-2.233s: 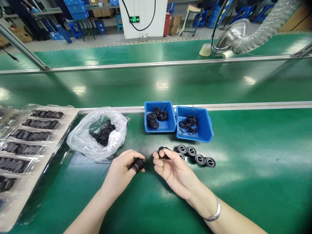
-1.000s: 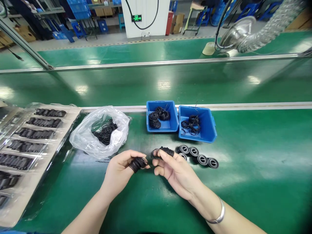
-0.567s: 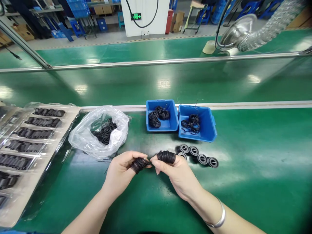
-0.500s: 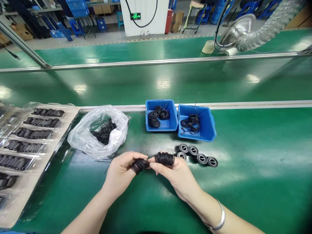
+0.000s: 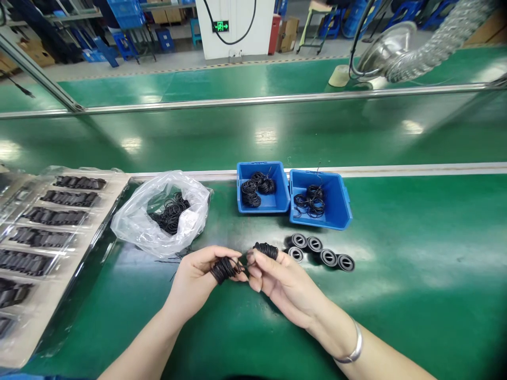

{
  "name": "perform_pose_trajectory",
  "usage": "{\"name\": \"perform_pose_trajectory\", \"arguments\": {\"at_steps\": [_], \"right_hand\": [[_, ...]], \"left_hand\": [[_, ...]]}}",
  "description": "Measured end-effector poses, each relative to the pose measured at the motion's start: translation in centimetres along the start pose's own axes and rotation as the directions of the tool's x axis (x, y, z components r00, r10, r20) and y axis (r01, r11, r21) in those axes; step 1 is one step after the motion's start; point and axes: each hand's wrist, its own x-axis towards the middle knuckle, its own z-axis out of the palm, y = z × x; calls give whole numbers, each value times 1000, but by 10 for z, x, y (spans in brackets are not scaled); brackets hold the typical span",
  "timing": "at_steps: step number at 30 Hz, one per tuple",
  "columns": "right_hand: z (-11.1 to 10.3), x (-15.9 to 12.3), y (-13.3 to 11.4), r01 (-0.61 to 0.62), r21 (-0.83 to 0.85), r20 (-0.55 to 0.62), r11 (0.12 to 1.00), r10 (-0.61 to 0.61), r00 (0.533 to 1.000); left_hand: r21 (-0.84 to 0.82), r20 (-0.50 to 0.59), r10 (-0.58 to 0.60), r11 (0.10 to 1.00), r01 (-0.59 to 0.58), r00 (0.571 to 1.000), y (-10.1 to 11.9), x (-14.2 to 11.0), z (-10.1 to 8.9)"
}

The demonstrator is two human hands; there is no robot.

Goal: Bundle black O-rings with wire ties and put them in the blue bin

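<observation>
Board on the far left: tan board point(image 5: 24, 343) carrying rows of chunky black parts point(image 5: 77, 183) under clear, shiny plastic.
Bag, left of centre: crinkly see-through bag point(image 5: 129, 224), mouth wide, with a tangle of loose rings point(image 5: 170, 214) inside. Thin, round, kinda rubbery looking. Plenty left in there, so I'd say nowhere near finished.
Left hand, just left of centre: left hand point(image 5: 194, 274) curled, thumb and fingers nearly meeting around a neat bunch of black rings point(image 5: 222, 270). Can't tell which finger they go round.
Left bin, upper middle: blue bin point(image 5: 273, 204), smooth plastic, a few coiled ring bundles in it, so some look sorted already.
Right hand, middle: right hand point(image 5: 285, 285) pinched at the fingertips, almost touching the left one, with a second bunch point(image 5: 266, 250) that seems to sit around a finger. Neither bunch is in a bin yet.
Right bin, right of centre: another blue bin point(image 5: 336, 211) with a messier, smaller pile.
Caps, below that bin: round black caps point(image 5: 328, 258), grooved faces, pale slot in the middle, grouped on the glossy green surface point(image 5: 415, 264).
</observation>
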Motion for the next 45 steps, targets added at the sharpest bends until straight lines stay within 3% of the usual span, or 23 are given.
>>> {"name": "perform_pose_trajectory", "arguments": {"at_steps": [3, 8, 13, 19, 22, 26, 28, 31, 37, 45], "right_hand": [[-2, 3, -5, 58, 71, -68, 996, -54, 996], [-1, 2, -8, 76, 4, -83, 997, -76, 994], [0, 0, 1, 129, -245, -116, 961, -161, 980], [-2, -1, 10, 212, -551, -59, 807, -291, 955], [-1, -1, 7, 175, -513, -61, 840, -239, 969], [0, 1, -1, 101, -218, -71, 971, -119, 990], [-1, 2, -6, 87, -81, -87, 993, -94, 992], [-3, 2, -10, 90, -20, -128, 996, -91, 988], [0, 2, -6, 98, -102, -134, 990, -112, 985], [-1, -1, 6, 139, -447, -130, 884, -218, 967]], "left_hand": [[-32, -70, 14, 999, -16, 997, 0, 1, -1], [37, -88, 9, 999, -6, 996, 0, 2, -1], [146, -48, 31, 989, -23, 998, -2, -1, 2], [370, -25, 101, 925, -85, 995, -9, 0, 1], [278, -10, 54, 959, -49, 999, -7, 0, 2], [93, 15, -25, 995, 23, 1000, -3, 0, 3], [71, -19, -41, 997, 42, 999, -2, 1, 2], [148, -54, -29, 988, 37, 998, -2, 2, 0], [349, -6, 75, 935, -68, 997, -2, 1, -2], [510, 3, 183, 845, -159, 983, -4, -2, -3]]}}
